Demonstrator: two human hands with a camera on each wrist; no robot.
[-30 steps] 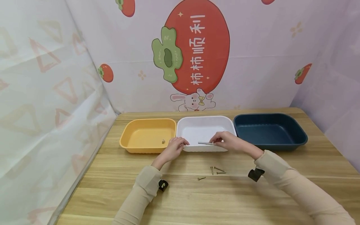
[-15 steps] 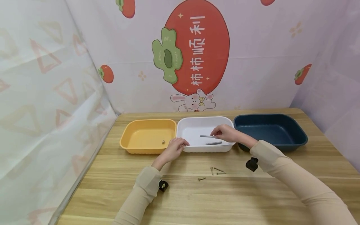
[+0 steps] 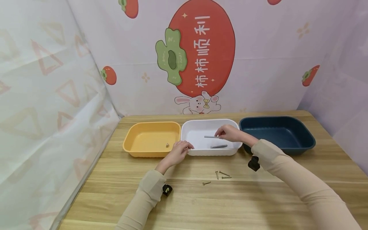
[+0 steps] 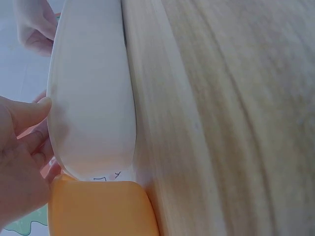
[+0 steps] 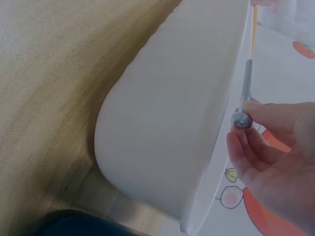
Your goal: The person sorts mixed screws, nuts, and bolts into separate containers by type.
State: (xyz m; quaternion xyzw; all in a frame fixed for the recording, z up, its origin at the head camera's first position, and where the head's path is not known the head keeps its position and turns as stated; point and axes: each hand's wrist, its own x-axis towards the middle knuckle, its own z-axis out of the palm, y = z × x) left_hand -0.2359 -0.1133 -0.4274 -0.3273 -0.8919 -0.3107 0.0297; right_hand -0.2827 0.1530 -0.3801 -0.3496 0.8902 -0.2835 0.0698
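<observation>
My right hand [image 3: 229,133] pinches a silvery bolt [image 5: 247,81] between thumb and fingers, over the inside of the white bin [image 3: 209,152]. The round socket head of that bolt points at the camera in the right wrist view. Another long metal bolt [image 3: 219,146] lies on the bin's floor near its front wall; it may be more than one side by side. My left hand [image 3: 177,152] grips the front left rim of the white bin, the thumb [image 4: 34,112] outside and the fingers inside.
A yellow bin [image 3: 152,154] stands left of the white one, with a small metal piece [image 3: 167,145] inside. To the right is a dark blue bin [image 3: 299,150]. Several brassy screws [image 3: 224,173] lie on the wooden table [image 3: 184,204] in front. A printed cloth hangs behind.
My right hand has moved from the front rim farther back over the white bin, still holding a bolt. The bolt lying near the front wall has come into view. My left hand stays put.
</observation>
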